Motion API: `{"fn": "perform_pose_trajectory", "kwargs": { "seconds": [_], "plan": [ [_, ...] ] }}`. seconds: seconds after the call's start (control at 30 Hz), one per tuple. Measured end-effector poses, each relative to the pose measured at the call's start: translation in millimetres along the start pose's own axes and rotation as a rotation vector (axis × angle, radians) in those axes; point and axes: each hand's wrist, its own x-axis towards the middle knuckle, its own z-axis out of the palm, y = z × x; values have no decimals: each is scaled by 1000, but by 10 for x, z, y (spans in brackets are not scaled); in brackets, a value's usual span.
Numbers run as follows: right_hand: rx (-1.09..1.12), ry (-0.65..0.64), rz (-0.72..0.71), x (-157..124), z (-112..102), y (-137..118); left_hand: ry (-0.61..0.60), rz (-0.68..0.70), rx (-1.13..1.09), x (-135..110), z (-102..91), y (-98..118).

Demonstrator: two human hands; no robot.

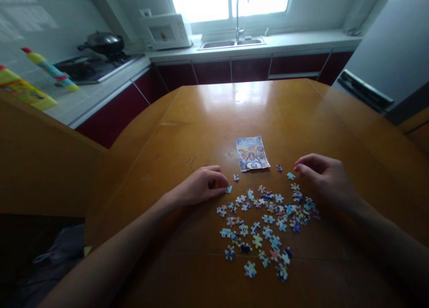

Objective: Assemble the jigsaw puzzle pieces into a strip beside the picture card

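Observation:
My left hand (204,186) rests at the left of the loose pieces, thumb and finger closed on a small light-blue puzzle piece (229,189) at the tabletop. Over on the right, my right hand (323,176) has its thumb and fingers pinched together; whether anything is between them is hidden. Just left of those fingertips lies another light-blue piece (291,176). Many jigsaw pieces (268,219) are scattered between and below my hands, some overlapping. Beyond them lies a creased picture sheet (253,154), with single pieces near its lower corners.
The wooden table (187,116) has rounded far corners. Behind it run a counter with a sink (217,44), a faucet (237,17) and a white microwave (167,31). A wok (103,43) sits on the stove at left, near yellow bottles (25,91). A refrigerator (385,44) stands right.

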Motion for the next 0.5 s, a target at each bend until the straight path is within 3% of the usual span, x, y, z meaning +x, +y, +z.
{"fn": "perform_pose_trajectory", "kwargs": {
  "seconds": [0.5],
  "plan": [
    [-6,4,2,-6,3,-23,16,-14,-33,3,-19,-29]
  ]
}}
